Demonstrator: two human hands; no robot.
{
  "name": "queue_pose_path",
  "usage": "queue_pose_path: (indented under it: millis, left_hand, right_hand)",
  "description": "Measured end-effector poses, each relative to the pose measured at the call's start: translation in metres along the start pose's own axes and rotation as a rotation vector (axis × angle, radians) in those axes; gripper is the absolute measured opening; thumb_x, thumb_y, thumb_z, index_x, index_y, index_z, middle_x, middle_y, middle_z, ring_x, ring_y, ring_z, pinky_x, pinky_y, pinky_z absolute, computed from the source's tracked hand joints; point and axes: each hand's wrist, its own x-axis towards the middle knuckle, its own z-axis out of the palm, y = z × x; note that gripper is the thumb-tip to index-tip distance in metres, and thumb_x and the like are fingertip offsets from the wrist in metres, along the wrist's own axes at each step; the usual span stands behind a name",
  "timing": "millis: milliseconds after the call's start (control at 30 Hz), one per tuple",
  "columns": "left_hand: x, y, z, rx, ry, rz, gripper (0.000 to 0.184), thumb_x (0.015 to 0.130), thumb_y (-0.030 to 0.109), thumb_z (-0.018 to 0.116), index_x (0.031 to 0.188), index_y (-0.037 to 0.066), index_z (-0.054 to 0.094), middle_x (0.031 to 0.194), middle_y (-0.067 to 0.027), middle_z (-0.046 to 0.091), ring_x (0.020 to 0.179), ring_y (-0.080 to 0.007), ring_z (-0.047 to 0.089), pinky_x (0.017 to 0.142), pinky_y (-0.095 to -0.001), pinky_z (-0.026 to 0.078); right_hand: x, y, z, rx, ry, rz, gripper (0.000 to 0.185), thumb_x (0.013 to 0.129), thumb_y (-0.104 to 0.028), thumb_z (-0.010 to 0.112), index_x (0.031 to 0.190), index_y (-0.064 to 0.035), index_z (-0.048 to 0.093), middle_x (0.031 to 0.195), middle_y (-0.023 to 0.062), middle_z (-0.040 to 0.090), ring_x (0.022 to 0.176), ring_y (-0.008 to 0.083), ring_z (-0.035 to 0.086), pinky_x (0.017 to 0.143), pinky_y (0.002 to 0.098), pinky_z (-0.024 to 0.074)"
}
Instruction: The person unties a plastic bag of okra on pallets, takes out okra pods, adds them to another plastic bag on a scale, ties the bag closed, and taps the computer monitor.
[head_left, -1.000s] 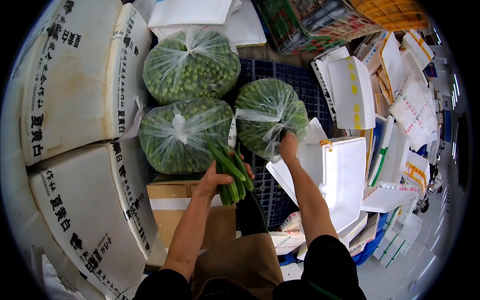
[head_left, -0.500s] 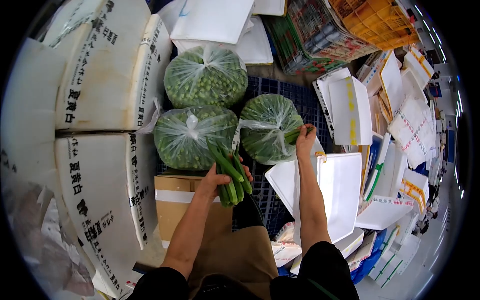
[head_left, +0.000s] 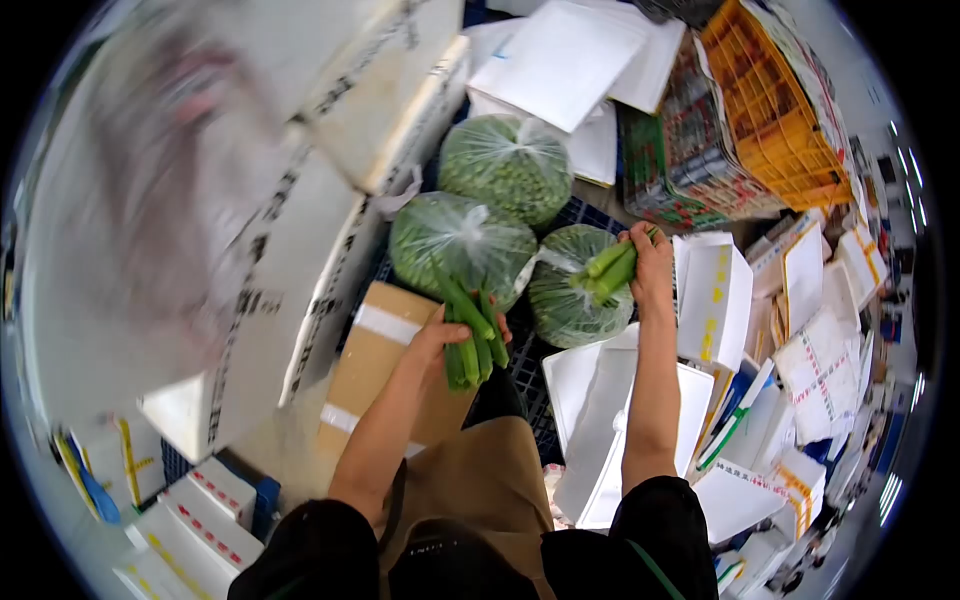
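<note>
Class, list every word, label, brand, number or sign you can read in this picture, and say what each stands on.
No text reads with certainty.
Large white box at left: black characters, blurred.
White box at lower right: red characters along the rim, too small.
Small white box at lower left: red marks, too small.
Orange crate: no lettering I can make out.

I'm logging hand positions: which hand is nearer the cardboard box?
Left. The left hand overlaps the edge of the cardboard box in view; the right hand is farther off to the person's right, near the rightmost bag.
</note>
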Motion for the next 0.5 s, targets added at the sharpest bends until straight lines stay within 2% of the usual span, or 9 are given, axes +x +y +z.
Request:
queue_pose_path:
  millis: [100,133,167,233,300,333,367,433,500]
  left_hand:
    - [-0.083,0.015,0.018,-0.02,-0.029,0.017,0.068,0.066,0.019,0.075,0.125,0.005,0.044,0.105,-0.0195,0.059,0.099,-0.0365,0.059,0.088,-0.0479,0.048]
    - [-0.111,0.016,0.013,0.015,-0.072,0.045,0.068,0.066,0.019,0.075,0.126,0.006,0.043,0.104,-0.0194,0.059,0.099,-0.0363,0.059,0.088,-0.0472,0.048]
    - [-0.147,0.014,0.012,-0.011,-0.066,0.057,0.068,0.068,0.017,0.075,0.126,0.005,0.043,0.105,-0.0197,0.059,0.099,-0.0369,0.058,0.088,-0.0472,0.048]
    - [-0.227,0.012,0.022,-0.069,-0.044,0.051,0.064,0.07,0.014,0.073,0.125,0.004,0.044,0.108,-0.0173,0.059,0.1,-0.0333,0.059,0.09,-0.0447,0.048]
    - [-0.314,0.003,0.03,-0.018,0.099,0.093,0.065,0.071,0.014,0.075,0.126,0.004,0.043,0.111,-0.0143,0.058,0.103,-0.028,0.058,0.09,-0.0406,0.049]
    - [-0.352,0.001,0.032,0.015,0.175,0.117,0.065,0.071,0.014,0.076,0.127,0.003,0.043,0.113,-0.0129,0.057,0.104,-0.0254,0.058,0.091,-0.0386,0.049]
    - [-0.39,-0.004,0.027,0.027,0.15,0.141,0.067,0.072,0.018,0.077,0.128,0.003,0.043,0.116,-0.0101,0.057,0.104,-0.0218,0.058,0.092,-0.0366,0.049]
    - [-0.464,-0.017,0.014,0.013,0.228,0.243,0.069,0.073,0.024,0.079,0.128,0.004,0.043,0.116,-0.0098,0.057,0.103,-0.0212,0.059,0.09,-0.0366,0.05]
    - [-0.532,-0.028,0.002,-0.047,0.28,0.315,0.067,0.076,0.027,0.076,0.129,0.003,0.043,0.115,-0.0099,0.058,0.101,-0.0212,0.06,0.088,-0.0367,0.051]
  right_hand:
    - [-0.121,-0.034,0.079,-0.157,-0.267,0.215,0.005,0.088,-0.005,0.055,0.092,-0.0029,0.051,0.072,0.0082,0.057,0.064,0.0182,0.059,0.06,0.0298,0.0497]
    - [-0.164,-0.03,0.103,-0.263,-0.355,0.201,0.01,0.085,-0.006,0.056,0.094,-0.0027,0.052,0.073,0.0079,0.058,0.065,0.0179,0.06,0.06,0.03,0.0496]
    - [-0.214,-0.03,0.13,-0.455,-0.431,0.147,0.012,0.084,-0.007,0.056,0.094,-0.0016,0.052,0.073,0.0072,0.059,0.066,0.017,0.06,0.061,0.029,0.0483]
    - [-0.299,-0.006,0.174,-0.619,-0.541,0.035,0.013,0.083,-0.01,0.056,0.093,-0.001,0.053,0.073,0.0071,0.06,0.066,0.0166,0.06,0.061,0.0281,0.0468]
    - [-0.381,0.018,0.218,-0.638,-0.629,0.048,0.014,0.083,-0.011,0.055,0.092,-0.0002,0.053,0.073,0.0083,0.061,0.068,0.0172,0.06,0.063,0.029,0.0463]
    - [-0.416,0.032,0.237,-0.673,-0.633,0.037,0.015,0.083,-0.011,0.055,0.092,0.0004,0.053,0.074,0.0096,0.061,0.069,0.0192,0.06,0.063,0.0318,0.0464]
    - [-0.45,0.046,0.256,-0.817,-0.658,-0.157,0.015,0.083,-0.011,0.055,0.092,0.0013,0.053,0.072,0.0128,0.06,0.07,0.0228,0.06,0.064,0.0343,0.0468]
    - [-0.506,0.088,0.288,-0.857,-0.721,-0.274,0.016,0.083,-0.01,0.054,0.093,0.0015,0.053,0.074,0.0192,0.06,0.07,0.0318,0.061,0.065,0.038,0.047]
    - [-0.561,0.12,0.319,-0.913,-0.828,-0.392,0.015,0.083,-0.011,0.055,0.092,0.0008,0.054,0.073,0.0198,0.061,0.069,0.0343,0.061,0.064,0.0394,0.0472]
